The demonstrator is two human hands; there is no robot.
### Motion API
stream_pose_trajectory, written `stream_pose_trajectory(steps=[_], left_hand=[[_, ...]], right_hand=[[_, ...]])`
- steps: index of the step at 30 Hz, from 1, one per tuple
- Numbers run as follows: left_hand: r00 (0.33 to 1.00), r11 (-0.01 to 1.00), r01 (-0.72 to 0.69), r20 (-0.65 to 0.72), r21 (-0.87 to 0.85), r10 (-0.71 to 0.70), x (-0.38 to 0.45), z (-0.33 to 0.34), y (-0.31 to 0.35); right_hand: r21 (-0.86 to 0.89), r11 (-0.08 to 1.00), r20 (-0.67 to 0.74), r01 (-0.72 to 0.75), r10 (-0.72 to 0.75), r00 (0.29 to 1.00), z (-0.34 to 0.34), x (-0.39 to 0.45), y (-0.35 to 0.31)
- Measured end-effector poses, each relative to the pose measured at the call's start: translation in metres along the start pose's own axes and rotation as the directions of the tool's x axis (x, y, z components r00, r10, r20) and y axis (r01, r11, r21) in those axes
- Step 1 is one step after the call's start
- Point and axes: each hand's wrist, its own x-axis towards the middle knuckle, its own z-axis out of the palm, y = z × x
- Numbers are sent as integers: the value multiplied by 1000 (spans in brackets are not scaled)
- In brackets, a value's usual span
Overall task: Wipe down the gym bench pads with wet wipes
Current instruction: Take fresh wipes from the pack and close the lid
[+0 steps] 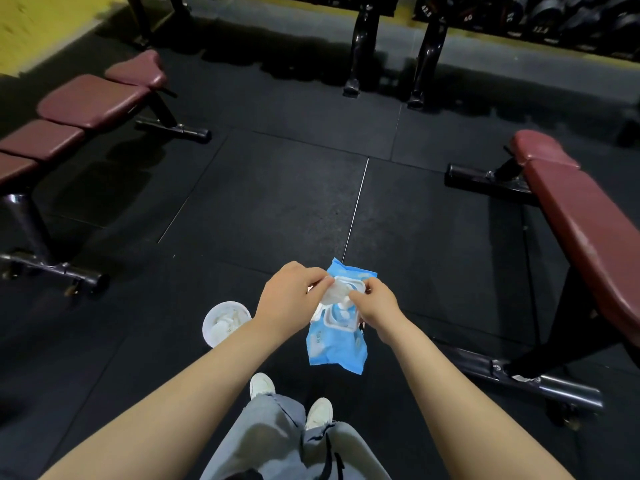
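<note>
Wet-wipe pack [337,336]: blue soft pouch with a white flip-lid opening, held in the air in front of the person, above the floor and between the two benches.

Wipe [334,293]: white, bunched at the pack's opening, caught between both hands.

Left hand [289,299]: fingers curled together, thumb and fingertips pinching the wipe at its upper end.

Right hand [375,306]: fingers curled, pinching at the wipe and the lid edge; whether it also bears the pack from below cannot be told.

Bench on the right [585,220]: maroon pads on a black frame, long pad running away from the person, small pad at the far end.

Bench on the left [90,98]: maroon pads in a row, black frame and feet.

White bucket [227,322]: on the floor just beside the left forearm, crumpled white pieces inside.

Floor [277,188]: black rubber tiles.

Dumbbell rack [519,15]: along the far wall, numbered weights.

Person: grey trousers, white shoes [262,384].
</note>
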Motion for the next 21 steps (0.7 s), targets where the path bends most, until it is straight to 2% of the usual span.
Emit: stream_pose_trajectory(steps=[4, 8, 10, 13, 15, 17, 19, 21], left_hand=[[996, 998, -45, -82, -43, 41, -5, 3, 2], [992, 991, -32, -129, -129, 15, -13, 4, 0], [987, 964, 3, -153, -264, -45, -17, 1, 6], [952, 836, 84, -204, -542, -228, -9, -20, 18], [939, 815, 154, -174, -559, -297, 4, -37, 15], [937, 803, 242, -82, -545, -338, 14, -47, 5], [918, 750, 340, 28, -568, -395, 20, -48, -5], [904, 766, 412, 115, -494, -412, 21, -41, -12]], right_hand=[[23, 1000, -6, -5, 5, 1000, 1, 6, -2], [37, 999, -35, 10, -9, 999, -1, 9, -2], [29, 999, -59, 18, -16, 998, -4, 10, 0], [18, 1000, -54, -24, 25, 998, -15, 10, 15], [-43, 998, -30, -34, 33, 999, -22, 8, 26], [-100, 995, -18, -24, 22, 1000, -25, 5, 33], [-70, 997, -14, -17, 16, 1000, -27, 4, 35], [-18, 1000, -3, -20, 19, 1000, -29, 1, 32]])
